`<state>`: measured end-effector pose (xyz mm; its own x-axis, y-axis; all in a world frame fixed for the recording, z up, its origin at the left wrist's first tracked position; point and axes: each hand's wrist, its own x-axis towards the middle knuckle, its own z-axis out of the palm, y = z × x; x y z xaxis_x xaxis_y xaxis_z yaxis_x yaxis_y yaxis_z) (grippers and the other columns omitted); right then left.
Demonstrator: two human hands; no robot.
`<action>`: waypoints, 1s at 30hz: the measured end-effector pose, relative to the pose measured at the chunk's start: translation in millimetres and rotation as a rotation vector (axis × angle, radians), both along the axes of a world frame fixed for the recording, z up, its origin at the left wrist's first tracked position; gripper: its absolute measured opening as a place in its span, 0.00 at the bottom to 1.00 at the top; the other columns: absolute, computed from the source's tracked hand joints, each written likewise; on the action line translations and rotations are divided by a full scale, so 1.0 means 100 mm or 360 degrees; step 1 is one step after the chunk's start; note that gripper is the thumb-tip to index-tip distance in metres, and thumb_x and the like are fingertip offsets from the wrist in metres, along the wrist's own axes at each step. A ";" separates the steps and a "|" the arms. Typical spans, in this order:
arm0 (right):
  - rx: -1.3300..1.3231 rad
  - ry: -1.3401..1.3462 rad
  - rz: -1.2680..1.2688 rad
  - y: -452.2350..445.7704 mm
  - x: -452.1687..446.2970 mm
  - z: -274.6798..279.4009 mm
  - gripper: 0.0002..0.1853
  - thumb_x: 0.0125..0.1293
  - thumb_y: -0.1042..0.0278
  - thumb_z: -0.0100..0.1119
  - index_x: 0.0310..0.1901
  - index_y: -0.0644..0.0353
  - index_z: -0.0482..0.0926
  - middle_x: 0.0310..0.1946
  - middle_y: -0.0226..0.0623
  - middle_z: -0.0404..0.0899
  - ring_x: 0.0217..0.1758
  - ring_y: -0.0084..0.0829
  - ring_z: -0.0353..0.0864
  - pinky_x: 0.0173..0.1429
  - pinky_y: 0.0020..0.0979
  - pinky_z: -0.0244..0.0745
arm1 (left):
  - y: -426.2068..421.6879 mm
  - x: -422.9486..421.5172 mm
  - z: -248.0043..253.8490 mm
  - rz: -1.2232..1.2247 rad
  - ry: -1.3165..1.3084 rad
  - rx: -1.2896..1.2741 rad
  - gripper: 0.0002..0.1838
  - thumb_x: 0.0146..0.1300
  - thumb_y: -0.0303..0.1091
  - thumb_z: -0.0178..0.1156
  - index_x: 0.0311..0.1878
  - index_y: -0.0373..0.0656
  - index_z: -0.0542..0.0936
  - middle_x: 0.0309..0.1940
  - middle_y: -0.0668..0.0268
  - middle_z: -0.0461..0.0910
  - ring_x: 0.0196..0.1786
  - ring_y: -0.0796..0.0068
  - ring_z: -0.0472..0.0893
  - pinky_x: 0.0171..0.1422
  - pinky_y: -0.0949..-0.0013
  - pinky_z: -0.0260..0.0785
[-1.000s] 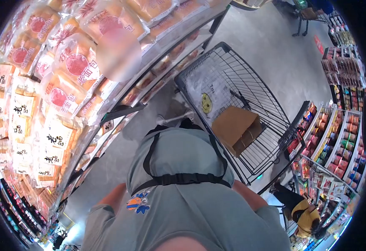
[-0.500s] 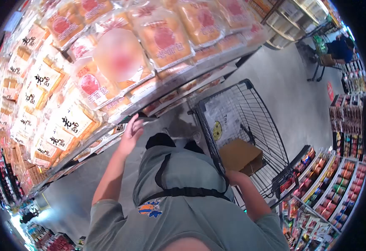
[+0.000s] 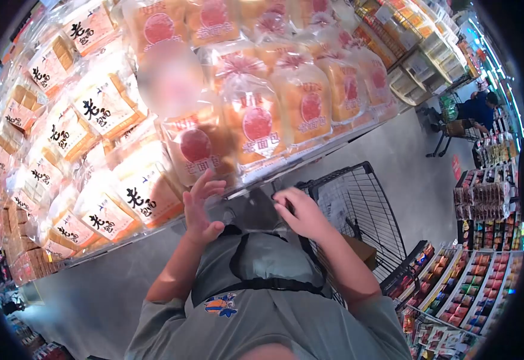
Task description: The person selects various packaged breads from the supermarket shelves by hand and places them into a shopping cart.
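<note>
My left hand [image 3: 202, 207] is raised at the shelf's front edge, fingers spread and empty, just below a bread bag with a red round print [image 3: 197, 147]. My right hand [image 3: 298, 213] is lifted in front of the cart's near end, its fingers bent with a gap between thumb and forefinger and nothing seen in them. More clear bags of bread [image 3: 257, 123] stand beyond my hands. Flatter packs with black lettering [image 3: 148, 195] lie to the left of my left hand.
A black wire shopping cart [image 3: 382, 207] stands at the right, with a brown paper bag [image 3: 361, 251] partly behind my right forearm. Snack shelves [image 3: 466, 288] line the lower right. Another person [image 3: 478, 111] is beside a cart at the upper right.
Both hands have risen toward the bread shelf. My right hand has left the cart's side. The bread display now fills more of the view, and the cart sits lower.
</note>
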<state>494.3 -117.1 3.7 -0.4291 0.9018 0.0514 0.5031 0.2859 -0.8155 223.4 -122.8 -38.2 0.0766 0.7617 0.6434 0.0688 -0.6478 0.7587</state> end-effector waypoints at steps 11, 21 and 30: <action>0.1032 0.0026 -0.0096 1.48 -1.79 0.60 0.19 0.63 0.69 0.62 0.55 0.63 0.73 0.57 0.50 0.73 0.61 0.51 0.72 0.64 0.42 0.69 | 0.28 -0.61 0.20 0.0121 -0.0331 -0.0129 0.43 0.73 0.47 0.53 0.80 0.56 0.36 0.64 0.48 0.66 0.51 0.64 0.75 0.58 0.61 0.68; 0.1040 -0.0399 -0.0067 1.40 -1.92 0.64 0.14 0.62 0.68 0.60 0.49 0.59 0.77 0.45 0.41 0.80 0.52 0.44 0.75 0.59 0.42 0.66 | 0.50 -0.78 0.22 0.0040 -0.1288 -0.0640 0.26 0.71 0.28 0.51 0.70 0.47 0.58 0.49 0.65 0.68 0.48 0.74 0.69 0.57 0.68 0.64; 0.1122 -0.0279 -0.0050 0.66 -1.64 0.81 0.10 0.55 0.73 0.64 0.40 0.54 0.79 0.38 0.29 0.79 0.46 0.32 0.76 0.64 0.45 0.62 | 0.37 -0.84 0.21 0.0122 -0.0726 -0.0478 0.35 0.63 0.45 0.67 0.66 0.50 0.59 0.47 0.68 0.64 0.49 0.76 0.67 0.58 0.69 0.61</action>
<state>330.7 -51.4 84.7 -0.4586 0.6917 0.5580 0.6261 0.6970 -0.3495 139.8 -85.7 -17.6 -0.2220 0.9093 0.3518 -0.2717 -0.4043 0.8734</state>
